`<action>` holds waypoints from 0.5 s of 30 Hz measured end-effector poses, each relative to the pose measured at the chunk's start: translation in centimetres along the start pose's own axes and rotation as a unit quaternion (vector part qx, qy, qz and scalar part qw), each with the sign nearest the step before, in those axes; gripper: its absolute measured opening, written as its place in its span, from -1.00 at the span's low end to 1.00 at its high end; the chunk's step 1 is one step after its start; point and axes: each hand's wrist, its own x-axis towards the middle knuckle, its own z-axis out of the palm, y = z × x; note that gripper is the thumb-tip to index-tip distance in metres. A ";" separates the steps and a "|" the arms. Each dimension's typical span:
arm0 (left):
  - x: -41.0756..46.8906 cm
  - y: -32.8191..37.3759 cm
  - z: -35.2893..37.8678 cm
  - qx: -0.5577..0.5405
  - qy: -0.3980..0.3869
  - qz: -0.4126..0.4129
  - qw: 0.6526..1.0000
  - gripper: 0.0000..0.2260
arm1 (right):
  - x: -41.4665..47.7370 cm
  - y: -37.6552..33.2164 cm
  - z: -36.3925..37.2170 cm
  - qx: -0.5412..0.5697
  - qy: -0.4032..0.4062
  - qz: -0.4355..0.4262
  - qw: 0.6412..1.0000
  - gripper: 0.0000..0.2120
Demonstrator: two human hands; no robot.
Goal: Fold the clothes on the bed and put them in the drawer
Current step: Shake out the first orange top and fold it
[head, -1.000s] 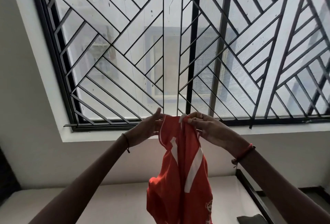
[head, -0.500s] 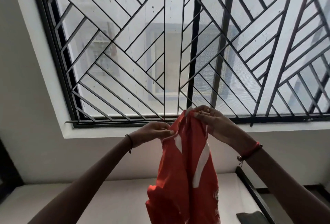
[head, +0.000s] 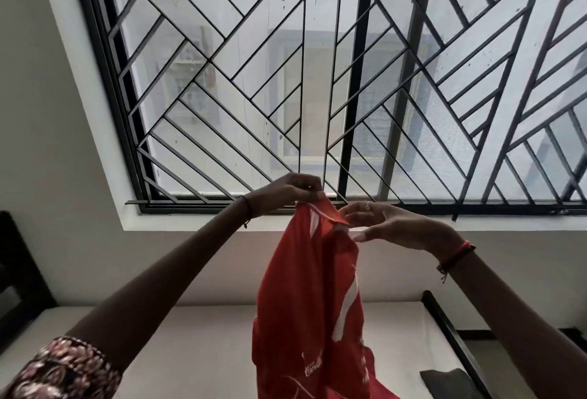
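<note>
Since half a second ago the left hand [head: 287, 190] has risen to pinch the top edge of the red shirt [head: 313, 297], while the right hand [head: 386, 224] has dropped a little and loosened. Left fingers are closed on the cloth at centre frame, just in front of the window sill [head: 190, 224]. Right hand is spread, fingers extended; its fingertips [head: 344, 217] touch the shirt's upper edge, but whether they grip it I cannot tell. Hanging down the lower middle of the frame, the shirt is bright red with white stripes and some white lettering near its bottom, bunched and creased lengthwise, above the pale bed [head: 197, 344]. A dark folded item [head: 444, 382] lies at the lower right on the bed, beside the dark bed frame [head: 451, 335]. A barred window [head: 317, 81] fills the upper frame. A red band [head: 457, 254] circles the right wrist and a patterned sleeve [head: 63, 370] shows at the lower left.
</note>
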 end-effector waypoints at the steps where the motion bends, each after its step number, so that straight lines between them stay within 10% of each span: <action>1: 0.2 0.2 0.2 0.012 -0.019 0.003 1.000 -0.84 | 0.3 -0.3 0.4 -0.031 -0.011 -0.002 0.999 -0.42; 9: 0.9 -0.9 0.7 0.206 -0.033 0.067 0.976 -0.93 | 3.0 -1.1 2.5 -0.062 0.022 0.023 0.998 -0.65; 15: -0.9 -4.2 1.8 0.055 0.254 -0.011 0.966 -0.95 | 4.1 0.7 3.5 0.046 0.060 0.011 0.997 -0.69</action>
